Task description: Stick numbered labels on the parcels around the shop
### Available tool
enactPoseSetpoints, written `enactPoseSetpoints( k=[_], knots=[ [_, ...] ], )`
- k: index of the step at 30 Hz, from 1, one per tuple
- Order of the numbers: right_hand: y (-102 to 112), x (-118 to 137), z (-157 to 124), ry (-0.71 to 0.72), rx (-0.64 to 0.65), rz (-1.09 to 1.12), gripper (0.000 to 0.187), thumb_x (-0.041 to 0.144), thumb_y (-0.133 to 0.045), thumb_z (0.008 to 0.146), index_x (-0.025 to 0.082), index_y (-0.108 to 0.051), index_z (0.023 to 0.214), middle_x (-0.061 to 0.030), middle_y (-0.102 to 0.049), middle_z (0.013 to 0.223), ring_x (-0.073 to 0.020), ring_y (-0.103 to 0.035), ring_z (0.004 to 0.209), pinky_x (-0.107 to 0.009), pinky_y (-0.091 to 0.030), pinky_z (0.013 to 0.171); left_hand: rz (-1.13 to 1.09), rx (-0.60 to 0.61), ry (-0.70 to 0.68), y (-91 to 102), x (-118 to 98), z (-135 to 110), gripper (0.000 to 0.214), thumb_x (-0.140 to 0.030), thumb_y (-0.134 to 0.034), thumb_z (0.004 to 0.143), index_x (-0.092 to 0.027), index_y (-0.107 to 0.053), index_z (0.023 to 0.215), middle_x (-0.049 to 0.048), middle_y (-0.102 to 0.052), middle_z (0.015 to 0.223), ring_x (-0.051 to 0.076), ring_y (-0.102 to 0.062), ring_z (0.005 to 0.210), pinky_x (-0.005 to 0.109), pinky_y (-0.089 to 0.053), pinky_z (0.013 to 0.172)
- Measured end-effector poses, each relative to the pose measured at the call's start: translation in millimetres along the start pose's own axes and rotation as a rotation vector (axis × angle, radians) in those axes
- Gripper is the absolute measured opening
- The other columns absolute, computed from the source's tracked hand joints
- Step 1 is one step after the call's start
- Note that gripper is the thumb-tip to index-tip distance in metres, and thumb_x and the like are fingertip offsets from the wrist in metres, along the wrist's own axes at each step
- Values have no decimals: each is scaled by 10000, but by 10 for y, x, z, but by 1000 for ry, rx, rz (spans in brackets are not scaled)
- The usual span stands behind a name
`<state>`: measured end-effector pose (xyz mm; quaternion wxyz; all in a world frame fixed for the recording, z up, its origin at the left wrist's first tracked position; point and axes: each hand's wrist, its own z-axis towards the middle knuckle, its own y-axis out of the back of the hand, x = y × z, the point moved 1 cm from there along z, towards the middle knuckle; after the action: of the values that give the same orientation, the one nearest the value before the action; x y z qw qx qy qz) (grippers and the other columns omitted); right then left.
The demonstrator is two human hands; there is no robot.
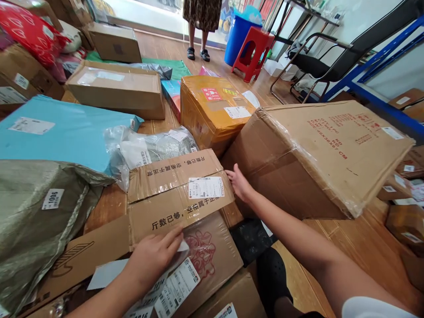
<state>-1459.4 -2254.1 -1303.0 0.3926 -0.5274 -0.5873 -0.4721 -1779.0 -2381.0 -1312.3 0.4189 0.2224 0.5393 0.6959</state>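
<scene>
A small brown carton [172, 194] with black printed characters and a white shipping label [206, 187] lies tilted on other parcels in front of me. My left hand [154, 256] grips its near edge, fingers curled on the cardboard. My right hand [240, 183] presses against the carton's right side with fingers extended, next to a large tape-wrapped brown box [318, 154]. Under the carton lies a flat box with a red drawing [212, 256] and white labels.
Parcels cover the wooden floor: a blue mailer [56, 132], an olive bag [29, 221], clear plastic bags [145, 148], a yellow-taped box [212, 110], long cartons behind. A person's legs [198, 39] stand at the back near a red stool [253, 48], blue bin and black chair [318, 62].
</scene>
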Motion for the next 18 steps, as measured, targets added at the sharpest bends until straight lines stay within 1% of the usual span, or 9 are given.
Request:
enactPoseSetpoints(
  k=[3, 4, 5, 6, 7, 9, 11, 13, 18],
  knots=[
    [38, 209, -553, 152, -157, -5, 582, 688, -500, 811, 234, -605, 1159, -109, -632, 1201, -256, -613, 1076, -431, -452, 971, -460, 55, 69, 110, -179, 232, 261, -199, -433, 925, -208, -686, 988, 49, -727, 951, 158, -650, 734, 259, -476, 637],
    [23, 263, -824, 201, -115, -92, 542, 616, -620, 775, 255, -593, 1178, -101, -618, 1210, -251, -604, 1073, -425, -449, 974, -637, 78, 115, 115, -248, 324, 248, -232, -443, 931, -218, -689, 961, 39, -715, 919, 154, -640, 770, 255, -474, 680],
    [-19, 296, -1109, 169, 79, -173, 518, 551, -678, 761, 259, -598, 1182, -101, -614, 1201, -253, -590, 1084, -417, -452, 968, -799, 96, 171, 98, -323, 420, 257, -255, -439, 938, -219, -693, 920, 35, -700, 900, 152, -626, 805, 255, -468, 724],
    [-74, 305, -1394, 80, 358, -216, 585, 506, -750, 706, 254, -593, 1211, -105, -614, 1197, -265, -585, 1091, -399, -488, 912, -938, 107, 244, 60, -405, 518, 288, -275, -426, 945, -210, -694, 863, 37, -681, 888, 153, -609, 827, 260, -459, 758],
    [-114, 294, -1651, -17, 501, -207, 756, 457, -832, 616, 253, -541, 1283, -108, -601, 1220, -278, -580, 1100, -373, -520, 844, -1061, 112, 328, 3, -495, 611, 327, -296, -416, 948, -195, -686, 796, 42, -657, 877, 153, -590, 830, 265, -451, 772],
    [-129, 207, -2012, -165, 395, -166, 662, 390, -805, 684, 264, -526, 1271, -80, -628, 1148, -220, -610, 999, -303, -522, 750, -1272, 118, 510, -142, -699, 773, 380, -348, -409, 942, -163, -644, 708, 45, -597, 857, 152, -554, 799, 268, -443, 748],
    [-61, 30, -2167, -238, 181, -84, 384, 362, -749, 760, 242, -597, 1091, -31, -658, 955, -145, -610, 819, -242, -491, 671, -1480, 141, 689, -286, -915, 881, 406, -405, -382, 939, -153, -590, 697, 24, -537, 787, 137, -514, 715, 258, -431, 669],
    [63, -199, -2171, -272, 82, -12, 237, 357, -746, 764, 206, -622, 898, 7, -631, 771, -97, -565, 666, -208, -454, 605, -1650, 179, 815, -390, -1103, 933, 439, -448, -317, 947, -159, -551, 713, 3, -508, 712, 129, -489, 656, 255, -416, 625],
    [312, -691, -1938, -324, 232, 116, 291, 405, -733, 765, 188, -641, 936, 37, -592, 610, -68, -515, 479, -190, -396, 473, -1743, 161, 879, -510, -1320, 844, 300, -403, -655, 778, -157, -581, 933, 35, -640, 875, 162, -579, 786, 262, -438, 701]
  ],
)
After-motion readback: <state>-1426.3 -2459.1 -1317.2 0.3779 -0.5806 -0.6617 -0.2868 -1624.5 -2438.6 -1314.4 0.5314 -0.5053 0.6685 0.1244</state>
